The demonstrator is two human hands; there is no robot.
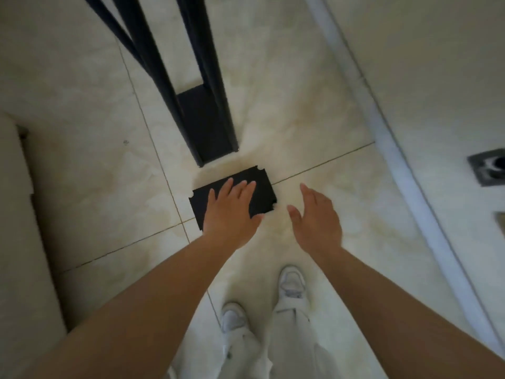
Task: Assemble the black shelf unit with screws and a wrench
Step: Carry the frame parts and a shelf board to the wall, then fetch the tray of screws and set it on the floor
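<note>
Black shelf panel (262,184) on floor, long axis left-right, just before black frame (207,124); left hand (232,212) over it, fingers straight, holding nothing; right hand (317,222) beside panel's right end, open, empty.

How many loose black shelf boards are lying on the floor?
1: a flat black rectangular board with notched corners on the tiled floor, below the left hand. Others may be out of view.

black notched shelf panel (262,187) flat on floor; black frame (203,116) beyond
</note>
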